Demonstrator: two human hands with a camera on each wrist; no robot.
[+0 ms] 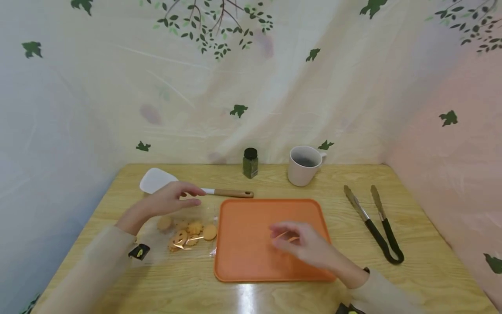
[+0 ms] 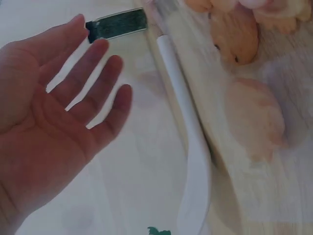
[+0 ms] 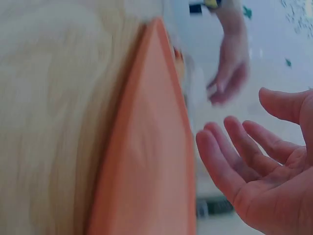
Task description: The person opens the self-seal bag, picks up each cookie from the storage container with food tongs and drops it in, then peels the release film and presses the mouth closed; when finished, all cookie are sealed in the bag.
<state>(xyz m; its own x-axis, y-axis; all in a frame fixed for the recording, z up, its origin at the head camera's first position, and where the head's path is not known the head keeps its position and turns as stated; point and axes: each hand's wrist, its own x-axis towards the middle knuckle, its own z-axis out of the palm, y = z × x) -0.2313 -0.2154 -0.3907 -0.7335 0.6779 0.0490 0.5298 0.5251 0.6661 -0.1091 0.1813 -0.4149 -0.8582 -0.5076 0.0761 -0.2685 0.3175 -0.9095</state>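
My left hand (image 1: 170, 198) hovers with relaxed, parted fingers over a spatula (image 1: 154, 179) that has a white blade and a wooden handle end. Just nearer to me lie several round cookies (image 1: 195, 227), some with face-like cut-outs, in clear plastic (image 1: 203, 250). The left wrist view shows the empty left palm (image 2: 54, 127) beside the white spatula shaft (image 2: 178, 88). Above an orange rectangular tray (image 1: 243, 244) is my right hand (image 1: 302, 242), holding nothing. Its loosely bent, spread fingers (image 3: 215, 152) show beside the tray (image 3: 151, 127) in the right wrist view.
A small dark-capped jar of green contents (image 1: 250, 165) stands at the back, with a whitish mug (image 1: 302, 172) to its right. Black-handled tongs (image 1: 380, 235) lie spread on the right of the wooden table (image 1: 290, 298). A leaf-printed curtain (image 1: 188, 96) hangs behind.
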